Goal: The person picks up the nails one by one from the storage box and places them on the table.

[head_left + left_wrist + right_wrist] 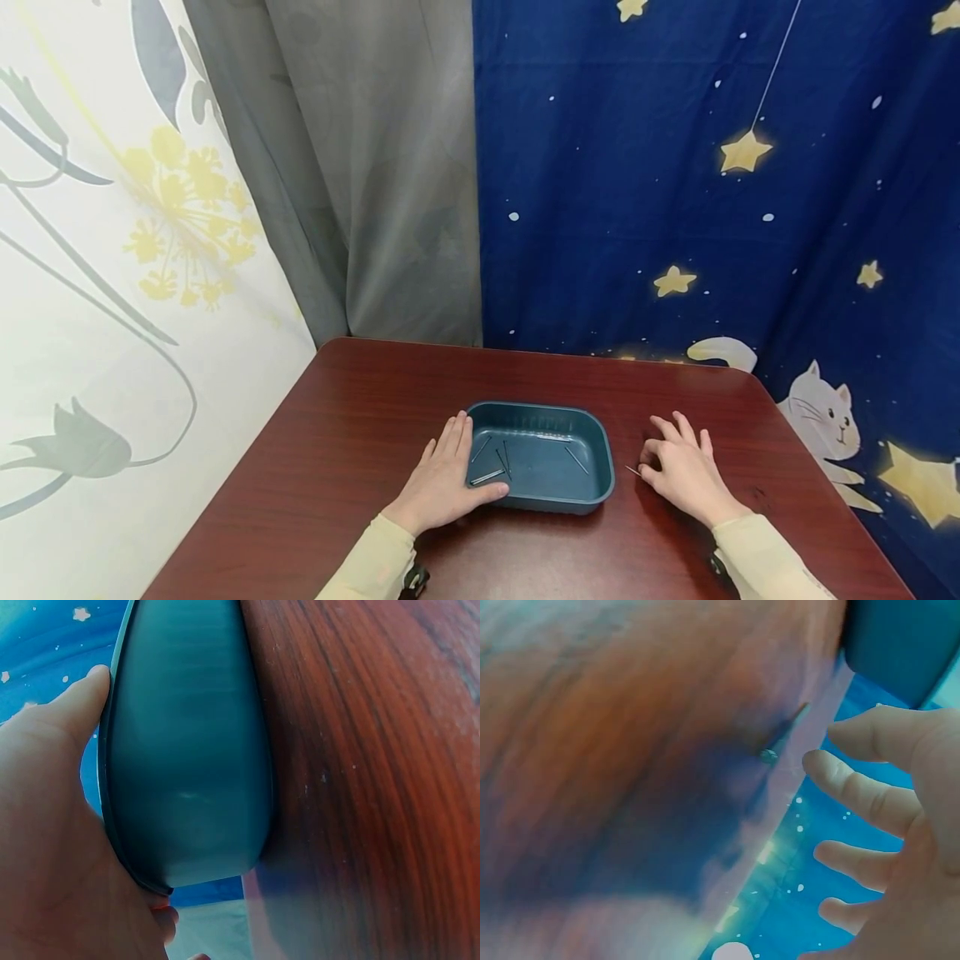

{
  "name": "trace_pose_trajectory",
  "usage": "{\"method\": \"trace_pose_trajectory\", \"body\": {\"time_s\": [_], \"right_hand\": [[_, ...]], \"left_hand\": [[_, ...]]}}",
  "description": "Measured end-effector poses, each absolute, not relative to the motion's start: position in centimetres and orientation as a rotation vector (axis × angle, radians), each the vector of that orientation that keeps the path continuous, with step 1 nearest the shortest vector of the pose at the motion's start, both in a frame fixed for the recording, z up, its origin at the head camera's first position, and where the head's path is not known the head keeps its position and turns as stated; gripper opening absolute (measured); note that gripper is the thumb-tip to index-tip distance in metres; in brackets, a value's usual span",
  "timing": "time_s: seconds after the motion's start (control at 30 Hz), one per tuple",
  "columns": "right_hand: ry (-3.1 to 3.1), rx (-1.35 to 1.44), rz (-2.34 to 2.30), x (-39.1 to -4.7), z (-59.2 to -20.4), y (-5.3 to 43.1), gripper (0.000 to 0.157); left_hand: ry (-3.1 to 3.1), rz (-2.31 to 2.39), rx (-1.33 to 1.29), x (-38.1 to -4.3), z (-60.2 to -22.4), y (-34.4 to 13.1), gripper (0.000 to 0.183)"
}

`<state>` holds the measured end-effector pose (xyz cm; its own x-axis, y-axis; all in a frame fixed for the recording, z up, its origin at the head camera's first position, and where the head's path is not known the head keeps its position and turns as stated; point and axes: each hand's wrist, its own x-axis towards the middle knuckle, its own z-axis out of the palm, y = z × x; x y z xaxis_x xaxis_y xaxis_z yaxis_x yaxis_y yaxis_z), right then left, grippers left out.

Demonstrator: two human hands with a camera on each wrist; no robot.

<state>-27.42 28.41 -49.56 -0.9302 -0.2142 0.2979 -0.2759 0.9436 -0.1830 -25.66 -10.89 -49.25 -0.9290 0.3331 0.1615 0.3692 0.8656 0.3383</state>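
A dark teal plastic tray stands on the table with several thin nails lying in it, mostly toward its left side. My left hand rests against the tray's left end, fingers straight along that side and thumb over the near rim. In the left wrist view the thumb touches the rim. Right of the tray, my right hand hovers low beside a single nail on the table. Thumb and forefinger are bent toward this nail but look apart from it in the right wrist view; the other fingers are spread.
The reddish-brown wooden table extends around the tray on all sides. Behind its far edge hang a grey curtain and a blue curtain with stars. A white patterned curtain hangs on the left.
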Motion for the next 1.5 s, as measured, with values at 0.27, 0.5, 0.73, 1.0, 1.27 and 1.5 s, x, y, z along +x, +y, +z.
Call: {"method": "trace_pose_trajectory", "body": {"time_s": [0.27, 0.5, 0.73, 1.0, 1.27, 1.5], "right_hand": [[-2.719, 0.421, 0.378, -27.9, -48.4, 27.6, 0.01], [-2.639, 0.485, 0.317, -28.7, -46.9, 25.8, 0.01], [-2.551, 0.643, 0.263, -29.9, -45.2, 23.2, 0.016], [-2.533, 0.846, 0.237, -30.3, -45.1, 21.2, 0.03], [-2.478, 1.032, 0.178, -30.8, -46.2, 20.3, 0.027], [-2.525, 1.137, 0.109, -31.1, -46.8, 19.4, 0.026]], "left_hand": [[-2.942, -0.569, -0.552, -25.7, -49.3, -10.9, 0.112], [-2.939, -0.559, -0.552, -25.8, -49.3, -10.9, 0.112], [-2.939, -0.568, -0.549, -25.8, -49.2, -11.0, 0.111], [-2.947, -0.575, -0.556, -25.7, -49.2, -10.8, 0.111], [-2.951, -0.576, -0.548, -25.6, -49.1, -10.7, 0.112], [-2.966, -0.571, -0.538, -25.6, -49.0, -10.7, 0.115]]}}
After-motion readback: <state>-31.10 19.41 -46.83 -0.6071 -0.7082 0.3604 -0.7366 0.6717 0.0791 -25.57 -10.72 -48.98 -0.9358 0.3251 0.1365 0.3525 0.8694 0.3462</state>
